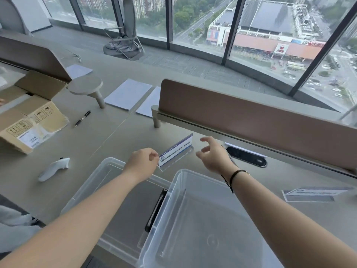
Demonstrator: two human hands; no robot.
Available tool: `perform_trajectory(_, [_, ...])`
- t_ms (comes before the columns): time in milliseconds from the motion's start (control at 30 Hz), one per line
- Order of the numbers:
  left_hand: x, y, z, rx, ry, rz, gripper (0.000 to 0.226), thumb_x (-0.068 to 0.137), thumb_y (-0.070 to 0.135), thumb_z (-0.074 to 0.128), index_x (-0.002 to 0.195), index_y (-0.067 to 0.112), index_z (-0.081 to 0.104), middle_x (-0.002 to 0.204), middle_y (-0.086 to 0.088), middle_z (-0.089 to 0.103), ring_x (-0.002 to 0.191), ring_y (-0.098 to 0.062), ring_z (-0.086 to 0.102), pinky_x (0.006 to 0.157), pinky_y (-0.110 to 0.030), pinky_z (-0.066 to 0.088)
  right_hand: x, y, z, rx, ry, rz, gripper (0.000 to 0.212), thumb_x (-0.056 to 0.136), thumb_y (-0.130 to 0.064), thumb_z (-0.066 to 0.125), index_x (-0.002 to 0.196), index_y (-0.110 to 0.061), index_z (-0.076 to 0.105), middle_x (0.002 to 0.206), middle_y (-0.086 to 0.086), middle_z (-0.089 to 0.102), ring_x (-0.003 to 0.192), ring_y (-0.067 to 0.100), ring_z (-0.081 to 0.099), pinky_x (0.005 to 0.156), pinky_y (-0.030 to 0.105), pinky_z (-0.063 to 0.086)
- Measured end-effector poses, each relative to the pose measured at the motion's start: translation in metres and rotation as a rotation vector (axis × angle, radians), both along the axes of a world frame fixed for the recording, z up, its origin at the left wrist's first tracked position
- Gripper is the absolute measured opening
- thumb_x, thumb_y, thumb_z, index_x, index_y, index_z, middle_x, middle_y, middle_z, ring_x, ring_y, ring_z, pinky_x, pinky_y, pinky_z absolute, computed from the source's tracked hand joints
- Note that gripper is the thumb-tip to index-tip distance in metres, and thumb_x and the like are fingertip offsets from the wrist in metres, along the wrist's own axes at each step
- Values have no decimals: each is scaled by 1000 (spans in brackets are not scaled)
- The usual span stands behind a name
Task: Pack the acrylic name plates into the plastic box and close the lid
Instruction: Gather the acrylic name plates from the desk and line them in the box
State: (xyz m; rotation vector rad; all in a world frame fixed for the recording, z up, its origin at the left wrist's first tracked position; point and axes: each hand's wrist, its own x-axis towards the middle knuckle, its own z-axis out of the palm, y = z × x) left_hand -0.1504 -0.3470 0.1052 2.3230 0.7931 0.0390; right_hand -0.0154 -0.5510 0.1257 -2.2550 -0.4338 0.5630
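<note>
Clear acrylic name plate (175, 153) stands at the frame's centre, pinched at its left end by the left hand (142, 163). The right hand (213, 155) hovers just right of it, fingers spread and curled, holding nothing. Below both forearms sits the plastic box (195, 219), lid (108, 192) lying beside it at left. A second plate (313, 194) lies at far right.

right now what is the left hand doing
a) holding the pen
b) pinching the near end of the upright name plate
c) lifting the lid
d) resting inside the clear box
b: the left hand pinches the near end of the name plate on the desk, while the right hand hovers open by its far end.
</note>
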Motion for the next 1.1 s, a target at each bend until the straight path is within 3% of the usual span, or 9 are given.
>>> perform_trajectory(100, [26, 22, -13, -25, 33, -13, 20, 86, 30, 68, 105, 24, 68, 100, 7, 68, 98, -18, 62, 86, -29, 48, 29, 21, -13, -158, -92, 65, 49, 94, -27, 59, 140, -28, 41, 127, 3, 57, 102, 22, 56, 81, 27, 37])
perform_trajectory(233, [55, 43, -36, -32, 112, -79, 31, 84, 26, 70, 115, 23, 64, 108, 6, 66, 98, -16, 60, 80, -26, 42, 62, 54, -43, -329, -155, 166, 54, 90, -22, 57, 140, -31, 39, 136, 7, 51, 112, 26, 56, 92, 36, 46])
perform_trajectory(433, [85, 60, -85, 2, 269, -214, 48, 83, 41, 62, 129, 31, 55, 124, 7, 59, 110, -18, 57, 88, -33, 48, 102, 96, -83, -396, -144, 208, 58, 86, -16, 56, 139, -32, 39, 145, 1, 41, 118, 24, 56, 93, 35, 46])
perform_trajectory(600, [96, 71, -105, 69, 291, -287, 41, 88, 42, 56, 127, 31, 57, 122, 6, 61, 110, -19, 59, 86, -33, 48, 121, 109, -112, -515, -213, 286, 50, 89, -15, 54, 135, -29, 43, 149, 1, 36, 126, 26, 48, 97, 39, 45])
perform_trajectory(733, [100, 75, -108, 152, 293, -333, 15, 94, 34, 48, 100, 27, 60, 105, 1, 63, 97, -26, 61, 72, -32, 44, 125, 106, -126, -603, -213, 294, 31, 93, -19, 52, 124, -21, 54, 128, 5, 52, 114, 26, 52, 91, 38, 46])
perform_trajectory(800, [104, 76, -109, 185, 289, -353, 14, 97, 28, 44, 89, 24, 55, 98, -4, 61, 89, -30, 60, 67, -32, 40, 124, 103, -129, -601, -235, 267, 23, 95, -21, 51, 117, -16, 58, 113, 7, 59, 101, 28, 57, 83, 38, 49])
perform_trajectory(967, [109, 75, -108, 252, 294, -411, 16, 96, 15, 43, 99, 16, 59, 100, -9, 58, 90, -35, 60, 65, -33, 36, 114, 89, -130, -574, -330, 249, 15, 96, -18, 50, 103, -10, 61, 95, 9, 61, 84, 31, 60, 70, 39, 52])
perform_trajectory(1100, [107, 73, -95, 281, 239, -394, 15, 98, 18, 41, 92, 17, 55, 97, -8, 59, 89, -36, 61, 67, -34, 41, 105, 73, -120, -483, -358, 200, 14, 96, -24, 53, 104, -16, 62, 97, 4, 62, 86, 29, 61, 66, 34, 47])
